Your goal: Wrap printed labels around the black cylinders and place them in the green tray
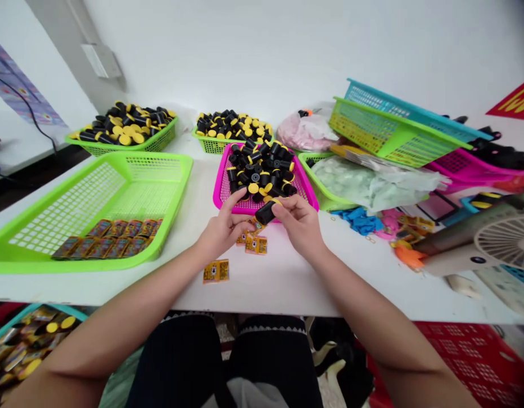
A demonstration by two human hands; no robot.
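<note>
My right hand [302,224] grips a small black cylinder with a yellow cap [265,213], lying sideways between thumb and fingers. My left hand [225,229] is close to its left end, index finger stretched out, thumb and another finger pinched at an orange printed wrapper [257,227]. The cylinder partly covers that wrapper. Just below, another orange wrapper [256,245] lies flat on the white table [287,283], and a separate wrapper [216,271] rests nearer the front edge. Behind both hands stands a pink basket [306,195] heaped with loose black-and-yellow cylinders [262,170].
A large green basket [160,226] at left holds rows of wrapped cylinders [113,241]. Two smaller green baskets of cylinders [126,127] stand behind. Stacked baskets [397,127], a plastic bag [367,178], blue gloves [361,220] and a fan [508,241] crowd the right.
</note>
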